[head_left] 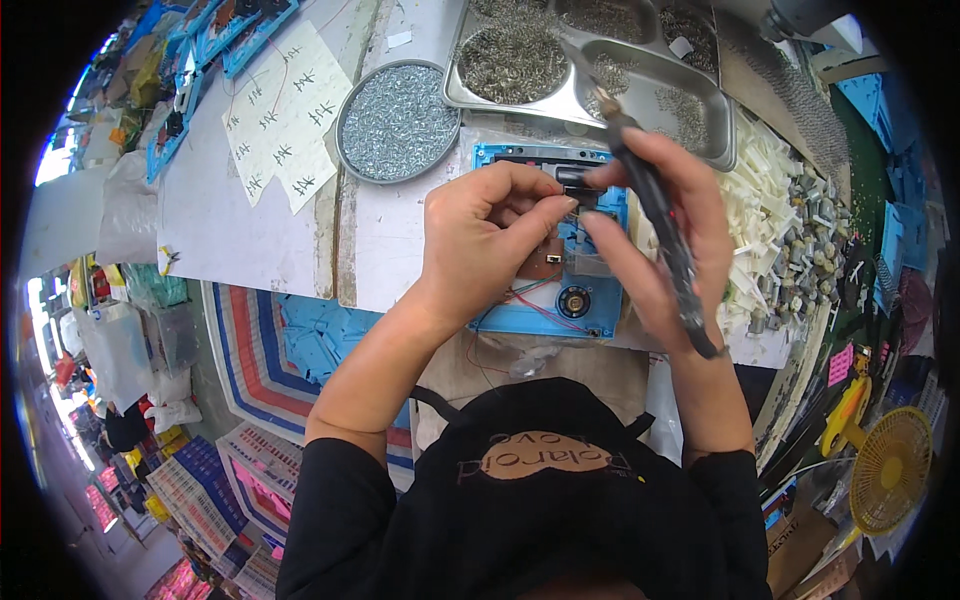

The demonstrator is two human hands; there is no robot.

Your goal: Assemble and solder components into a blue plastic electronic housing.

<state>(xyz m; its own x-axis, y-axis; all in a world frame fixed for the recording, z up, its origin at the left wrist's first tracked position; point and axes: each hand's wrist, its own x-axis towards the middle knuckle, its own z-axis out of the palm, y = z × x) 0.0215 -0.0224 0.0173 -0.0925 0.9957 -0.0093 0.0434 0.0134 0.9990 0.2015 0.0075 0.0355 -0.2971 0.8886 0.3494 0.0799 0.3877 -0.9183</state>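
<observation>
A blue plastic housing [535, 319] lies in front of me, with a brown circuit board [540, 262], thin wires and a round black speaker [574, 302] in it. My left hand [490, 225] is over its upper left part, thumb and forefinger pinched together beside a black cylinder-like part [574, 177]. What lies between those fingertips is too small to make out. In my right hand [680, 220] rests a black screwdriver-like tool [655, 205], its metal shaft pointing away from me. The right thumb and fingertips reach to the housing's right side, slightly blurred.
A round dish of small metal pieces [345, 140] stands at far left of the housing; a steel compartment tray [555, 112] holds springs and screws. White plastic parts [755, 200] and small motors [805, 230] pile up at right. Marked paper [280, 125] and a yellow fan [890, 470] flank the table.
</observation>
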